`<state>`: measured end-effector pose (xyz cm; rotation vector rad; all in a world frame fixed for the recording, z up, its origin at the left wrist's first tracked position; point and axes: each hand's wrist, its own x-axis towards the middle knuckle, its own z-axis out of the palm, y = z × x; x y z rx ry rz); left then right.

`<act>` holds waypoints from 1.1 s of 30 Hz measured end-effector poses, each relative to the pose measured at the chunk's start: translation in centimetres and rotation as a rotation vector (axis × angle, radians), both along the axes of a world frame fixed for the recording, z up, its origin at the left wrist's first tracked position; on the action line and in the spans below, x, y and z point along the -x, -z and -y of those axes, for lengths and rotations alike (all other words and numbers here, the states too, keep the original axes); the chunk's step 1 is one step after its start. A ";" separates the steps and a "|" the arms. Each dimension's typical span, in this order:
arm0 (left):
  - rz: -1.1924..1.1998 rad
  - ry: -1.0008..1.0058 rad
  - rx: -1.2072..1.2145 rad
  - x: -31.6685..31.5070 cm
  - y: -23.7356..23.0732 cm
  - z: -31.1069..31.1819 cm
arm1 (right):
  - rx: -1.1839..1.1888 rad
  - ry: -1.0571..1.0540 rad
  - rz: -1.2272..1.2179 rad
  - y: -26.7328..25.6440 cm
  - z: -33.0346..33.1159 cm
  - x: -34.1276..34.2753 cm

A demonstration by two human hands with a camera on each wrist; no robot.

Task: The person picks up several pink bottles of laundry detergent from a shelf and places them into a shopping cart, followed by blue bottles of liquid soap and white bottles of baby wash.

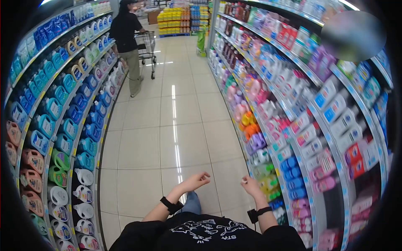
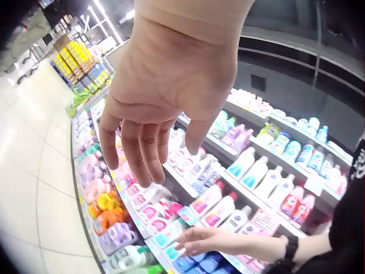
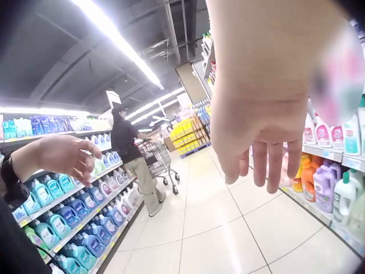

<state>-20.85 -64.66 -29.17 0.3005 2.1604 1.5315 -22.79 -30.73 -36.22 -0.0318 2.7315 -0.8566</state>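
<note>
The left hand [image 1: 196,182] is held out over the floor in front of the body, fingers loosely bent, holding nothing. In the left wrist view the same hand [image 2: 165,103] hangs with its fingers relaxed, shelved bottles behind it. The right hand [image 1: 252,186] is a little way from the right shelves, also holding nothing. Its fingers hang loosely in the right wrist view, where the hand [image 3: 262,131] appears large. Neither hand touches a bottle. Both wrists wear black bands.
Shelves of blue and teal bottles [image 1: 53,108] line the left side; shelves with white, pink and orange bottles [image 1: 251,130] line the right. A person in dark clothes [image 1: 125,31] stands with a shopping cart [image 1: 146,48] ahead on the left. Yellow stacked goods [image 1: 173,21] are farther back.
</note>
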 end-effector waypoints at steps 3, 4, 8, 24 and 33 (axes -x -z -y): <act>-0.039 -0.115 0.035 7.9 4.1 4.0 | -0.008 -0.019 0.070 3.5 2.2 6.8; -0.025 -0.125 0.062 10.1 4.1 4.2 | -0.032 -0.015 0.132 4.5 1.8 7.9; -0.048 -0.094 0.158 20.9 1.9 6.7 | -0.097 0.076 0.336 8.3 -0.3 12.8; -0.078 -0.080 0.483 62.4 7.1 13.8 | -0.252 0.094 0.323 17.5 -4.0 49.1; 0.235 -0.236 0.671 73.8 23.3 32.1 | 0.050 -0.038 0.164 8.9 15.3 89.8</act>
